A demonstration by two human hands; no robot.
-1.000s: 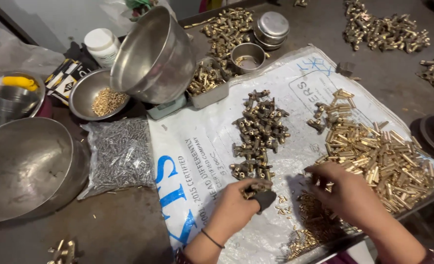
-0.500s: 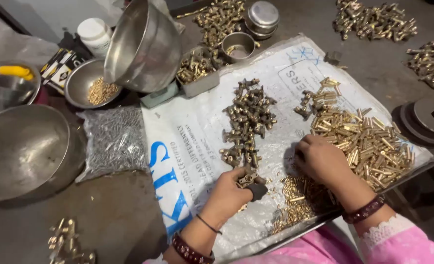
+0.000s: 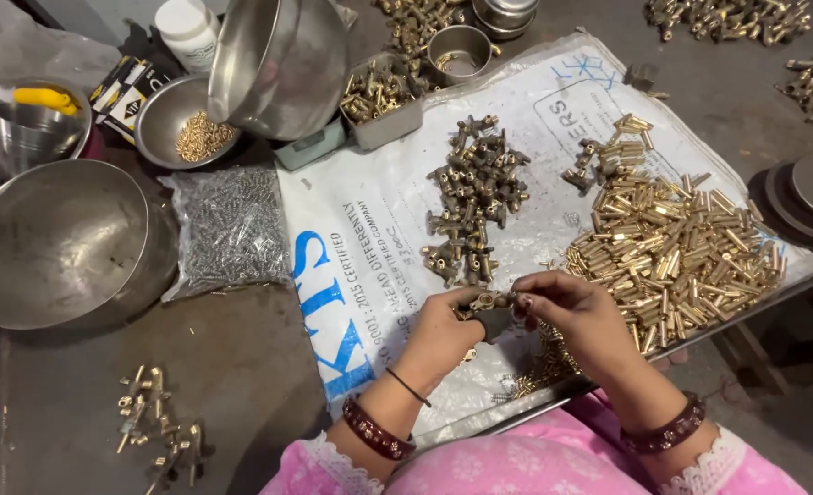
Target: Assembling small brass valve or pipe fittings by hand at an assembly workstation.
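Your left hand (image 3: 443, 328) and right hand (image 3: 576, 316) meet over the near edge of the white printed sack (image 3: 379, 229), fingers curled closed around one small brass fitting (image 3: 487, 301) pinched between them, with a dark piece just under it. Both hands are clamped on that part, not spread.

Under them the sack lies flat, white with large blue letters at your left and a faint blue outlined panel toward the far corner. On it sit the heap of brass tubes (image 3: 677, 252) by your right hand and the pile of darker assembled fittings (image 3: 475, 192) just beyond your fingers. A clear bag of grey screws (image 3: 228, 229) lies left of the sack, a white-capped bottle (image 3: 186, 27) stands at the far edge, and the large steel bowl (image 3: 58, 243) rests on the dark, worn tabletop (image 3: 241, 367).
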